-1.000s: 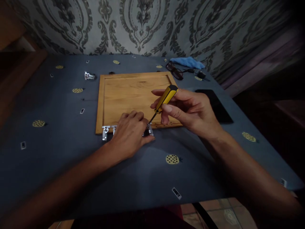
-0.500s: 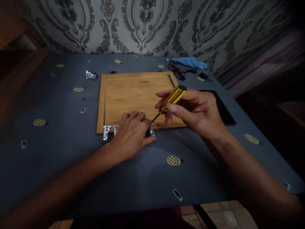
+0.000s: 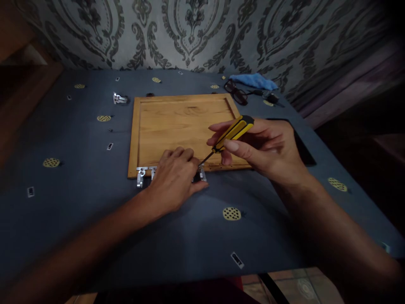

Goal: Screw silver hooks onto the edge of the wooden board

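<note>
A wooden panel (image 3: 177, 122) lies flat on the dark blue tablecloth (image 3: 95, 219). Metal hinge fittings (image 3: 141, 174) sit along its near edge. My left hand (image 3: 174, 179) rests curled over one fitting (image 3: 201, 176) at that edge and presses it down; most of the fitting is hidden under the fingers. My right hand (image 3: 262, 147) grips a yellow-and-black screwdriver (image 3: 229, 135), tilted low to the left, with its tip at the fitting beside my left fingertips.
A loose metal hinge (image 3: 119, 99) lies left of the panel's far corner. Glasses (image 3: 236, 92), a blue cloth (image 3: 253, 80) and a small dark item (image 3: 271, 98) sit at the back right. A black phone (image 3: 300, 147) lies behind my right hand. Patterned wall runs along the back.
My right hand and the screwdriver handle have swung right and lower, flattening the tool's angle. The tip stays at the fitting. My left hand has held still.
</note>
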Motion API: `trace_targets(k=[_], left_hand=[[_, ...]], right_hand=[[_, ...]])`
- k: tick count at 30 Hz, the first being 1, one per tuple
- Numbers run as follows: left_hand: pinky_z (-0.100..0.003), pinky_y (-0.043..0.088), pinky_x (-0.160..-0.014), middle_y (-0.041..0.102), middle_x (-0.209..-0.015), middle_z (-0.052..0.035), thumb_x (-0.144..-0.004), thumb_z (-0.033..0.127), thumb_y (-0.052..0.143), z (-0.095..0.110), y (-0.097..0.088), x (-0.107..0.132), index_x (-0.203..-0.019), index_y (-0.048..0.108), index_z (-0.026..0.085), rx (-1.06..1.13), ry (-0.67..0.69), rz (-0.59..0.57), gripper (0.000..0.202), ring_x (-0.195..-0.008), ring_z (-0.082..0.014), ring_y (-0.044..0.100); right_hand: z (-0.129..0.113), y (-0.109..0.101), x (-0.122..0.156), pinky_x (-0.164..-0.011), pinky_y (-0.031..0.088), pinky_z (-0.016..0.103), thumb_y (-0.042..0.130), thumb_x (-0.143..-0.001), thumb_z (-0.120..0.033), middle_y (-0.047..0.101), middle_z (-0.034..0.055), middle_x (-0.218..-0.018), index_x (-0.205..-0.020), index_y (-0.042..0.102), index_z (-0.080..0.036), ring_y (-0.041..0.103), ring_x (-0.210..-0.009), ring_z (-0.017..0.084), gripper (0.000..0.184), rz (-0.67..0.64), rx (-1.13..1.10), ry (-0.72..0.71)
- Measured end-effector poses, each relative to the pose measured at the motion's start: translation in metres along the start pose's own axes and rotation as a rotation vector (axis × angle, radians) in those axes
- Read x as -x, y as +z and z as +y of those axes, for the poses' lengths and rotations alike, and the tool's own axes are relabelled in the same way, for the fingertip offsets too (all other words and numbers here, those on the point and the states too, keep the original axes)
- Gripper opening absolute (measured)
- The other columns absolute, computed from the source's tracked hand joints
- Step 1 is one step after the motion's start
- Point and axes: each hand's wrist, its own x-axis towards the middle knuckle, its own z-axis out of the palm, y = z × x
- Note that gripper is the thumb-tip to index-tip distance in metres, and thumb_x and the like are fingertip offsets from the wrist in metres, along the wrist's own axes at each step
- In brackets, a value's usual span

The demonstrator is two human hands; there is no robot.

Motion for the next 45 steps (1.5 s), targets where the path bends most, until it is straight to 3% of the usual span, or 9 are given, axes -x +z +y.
trace_targets(k=[3,6,14,17,21,27,34,40,45], left_hand=[[-0.043,0.044,-0.094,0.065,-0.109,-0.0098,-0.09,0.048,0.07,-0.001,0.001,0.0,-0.109,0.071,0.015,-0.002,0.001,0.014,0.038,-0.112,-0.031,0.058],[-0.043,0.045,-0.094,0.066,-0.108,-0.0096,-0.091,0.048,0.07,-0.001,0.001,0.0,-0.108,0.071,0.015,0.001,0.002,0.007,0.037,-0.112,-0.0307,0.059],[-0.043,0.045,-0.094,0.066,-0.108,-0.0095,-0.09,0.048,0.071,-0.001,0.002,0.0,-0.108,0.071,0.015,0.001,0.01,0.03,0.037,-0.112,-0.031,0.059],[-0.043,0.044,-0.093,0.065,-0.109,-0.0098,-0.09,0.048,0.07,-0.001,0.001,0.0,-0.108,0.071,0.015,0.004,0.009,0.023,0.038,-0.111,-0.0311,0.059],[-0.043,0.044,-0.094,0.065,-0.11,-0.0105,-0.091,0.048,0.069,0.0,0.0,-0.001,-0.11,0.071,0.014,0.003,-0.003,-0.001,0.039,-0.112,-0.0315,0.058],[-0.044,0.044,-0.095,0.066,-0.11,-0.0104,-0.091,0.048,0.07,-0.001,0.001,-0.002,-0.108,0.071,0.014,0.007,0.009,0.011,0.038,-0.112,-0.0316,0.058],[-0.042,0.045,-0.092,0.067,-0.108,-0.0102,-0.09,0.048,0.071,-0.001,0.001,-0.001,-0.108,0.07,0.014,-0.02,0.013,0.027,0.039,-0.11,-0.031,0.059],[-0.042,0.045,-0.092,0.067,-0.11,-0.0101,-0.09,0.048,0.07,-0.001,0.001,0.0,-0.11,0.07,0.014,-0.016,0.012,0.021,0.039,-0.111,-0.0311,0.059],[-0.043,0.045,-0.094,0.067,-0.111,-0.0108,-0.091,0.047,0.07,0.0,-0.001,-0.001,-0.111,0.07,0.013,-0.015,0.019,0.01,0.039,-0.112,-0.0308,0.059]], right_hand=[[0.0,0.002,0.0,-0.051,0.06,0.025,0.085,-0.079,-0.033,0.076,0.0019,-0.087,-0.086,0.078,-0.021,0.061,-0.049,0.008,0.015,0.028,0.016,-0.036],[-0.001,0.005,-0.001,-0.043,0.056,0.023,0.087,-0.076,-0.032,0.075,0.0009,-0.084,-0.074,0.074,-0.02,0.059,-0.047,0.007,0.018,0.047,0.016,-0.06],[-0.003,-0.001,-0.001,-0.059,0.062,0.028,0.081,-0.084,-0.033,0.077,0.003,-0.093,-0.105,0.078,-0.023,0.065,-0.055,0.01,0.024,-0.035,0.003,-0.006],[-0.002,0.001,-0.002,-0.053,0.06,0.026,0.085,-0.08,-0.034,0.075,0.0014,-0.085,-0.088,0.078,-0.022,0.063,-0.051,0.009,0.016,-0.004,0.018,-0.037],[-0.002,0.005,-0.003,-0.044,0.056,0.025,0.089,-0.073,-0.037,0.071,-0.0001,-0.075,-0.072,0.073,-0.021,0.062,-0.049,0.01,0.022,0.047,0.047,-0.063],[0.001,0.004,-0.003,-0.053,0.06,0.023,0.088,-0.076,-0.036,0.073,0.0,-0.081,-0.092,0.078,-0.021,0.064,-0.053,0.008,0.025,0.02,0.01,-0.013],[0.006,0.004,-0.005,-0.045,0.056,0.021,0.095,-0.062,-0.038,0.07,-0.0017,-0.075,-0.074,0.07,-0.021,0.06,-0.054,0.009,0.032,0.092,0.021,-0.052],[0.006,0.0,-0.006,-0.052,0.058,0.022,0.088,-0.075,-0.04,0.073,0.0011,-0.081,-0.09,0.075,-0.02,0.065,-0.056,0.009,0.029,-0.026,0.001,-0.034],[0.012,0.001,-0.008,-0.047,0.054,0.022,0.089,-0.072,-0.04,0.068,-0.002,-0.074,-0.082,0.074,-0.02,0.057,-0.049,0.007,0.027,0.05,-0.01,-0.033]])
